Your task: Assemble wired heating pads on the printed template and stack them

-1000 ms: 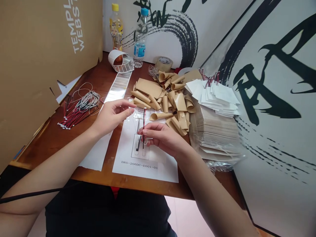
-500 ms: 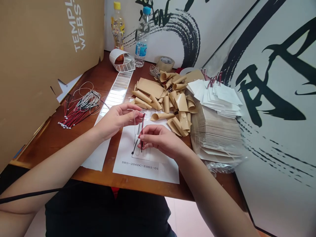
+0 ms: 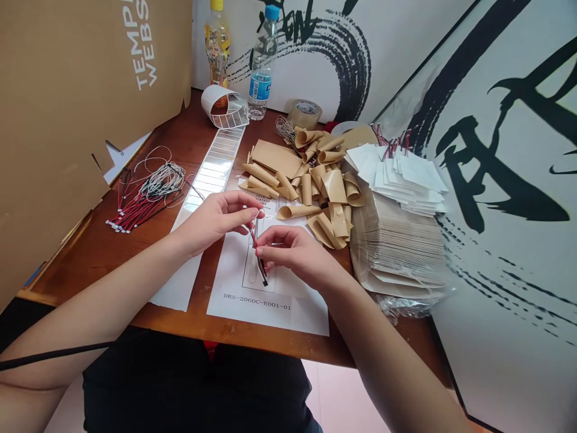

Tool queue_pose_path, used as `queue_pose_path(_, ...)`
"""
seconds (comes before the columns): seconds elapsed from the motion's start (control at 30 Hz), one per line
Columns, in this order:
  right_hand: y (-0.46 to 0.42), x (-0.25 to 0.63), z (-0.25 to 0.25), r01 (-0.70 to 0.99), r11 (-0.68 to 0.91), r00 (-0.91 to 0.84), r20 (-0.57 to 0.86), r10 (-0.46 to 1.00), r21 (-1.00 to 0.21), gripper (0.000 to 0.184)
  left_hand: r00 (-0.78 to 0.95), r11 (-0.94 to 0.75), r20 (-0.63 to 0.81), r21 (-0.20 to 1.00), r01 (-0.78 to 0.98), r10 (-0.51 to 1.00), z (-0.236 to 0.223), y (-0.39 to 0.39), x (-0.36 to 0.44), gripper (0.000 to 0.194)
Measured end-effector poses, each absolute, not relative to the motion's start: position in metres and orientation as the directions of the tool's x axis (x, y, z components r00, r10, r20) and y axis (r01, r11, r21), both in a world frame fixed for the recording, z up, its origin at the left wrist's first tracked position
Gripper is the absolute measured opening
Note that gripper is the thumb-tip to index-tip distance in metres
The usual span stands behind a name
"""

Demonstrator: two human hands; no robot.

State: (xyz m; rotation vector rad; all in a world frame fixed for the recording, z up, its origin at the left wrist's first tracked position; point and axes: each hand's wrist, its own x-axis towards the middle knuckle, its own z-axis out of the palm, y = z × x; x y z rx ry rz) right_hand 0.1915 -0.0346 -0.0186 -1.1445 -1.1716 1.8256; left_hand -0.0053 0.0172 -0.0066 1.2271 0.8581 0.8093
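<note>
Left hand (image 3: 215, 224): fingers curled into a pinch at the upper end of a red-and-black wire pair (image 3: 257, 251). Right hand (image 3: 294, 254): also closed, thumb and forefinger on the same wires lower down, just beside the left fingertips. Forearms angled inward from either side, both hands raised just above a printed sheet (image 3: 234, 282) marked DRS-206DC-E001-01, the wires' black end over an outlined box on it. Beyond the hands, a heap of rolled tan paper pieces (image 3: 315, 186). To the right of the hands, white cards (image 3: 408, 177) with red wire ends, beside a plastic-wrapped stack of sheets (image 3: 401, 246). To the left, a bundle of red-and-black wires (image 3: 144, 207) and coiled white wire (image 3: 164, 180) on the table (image 3: 85, 252), near a strip of silvery labels (image 3: 216, 159). Farther ahead of the hands, a tape roll (image 3: 305, 114) and a water bottle (image 3: 261, 66).
</note>
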Motion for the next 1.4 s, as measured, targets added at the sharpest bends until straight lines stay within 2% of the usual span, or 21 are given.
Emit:
queue_pose_path(0.4,-0.032,0.194,-0.019,-0.282,-0.385,-0.306,-0.297,0.904,-0.879,0.034,0.596,0.324,-0.250,0.946,-0.018,0.763,-0.007,0.021,-0.010,0.042)
queue_pose_path(0.6,-0.031,0.195,-0.017,-0.328,-0.362,-0.264,-0.283,0.922,-0.873,0.036,0.595,0.418,-0.371,0.906,0.064,0.713,-0.003,0.022,-0.015,0.037)
queue_pose_path(0.73,-0.030,0.198,-0.015,-0.344,-0.326,-0.213,-0.265,0.940,-0.881,0.035,0.621,0.437,-0.338,0.899,-0.007,0.707,-0.002,0.024,-0.018,0.038)
queue_pose_path(1.0,-0.030,0.200,-0.017,-0.329,-0.334,-0.208,-0.277,0.938,-0.883,0.037,0.542,0.421,-0.333,0.906,-0.041,0.771,0.000,0.024,-0.016,0.046)
queue_pose_path(1.23,-0.030,0.198,-0.021,-0.208,-0.396,-0.300,-0.327,0.896,-0.895,0.046,0.498,0.340,-0.265,0.938,-0.065,0.826,-0.002,0.025,-0.015,0.047)
queue_pose_path(1.4,-0.034,0.194,-0.022,-0.143,-0.367,-0.369,-0.294,0.882,-0.919,0.042,0.484,0.250,-0.213,0.968,-0.012,0.849,-0.001,0.022,-0.011,0.042)
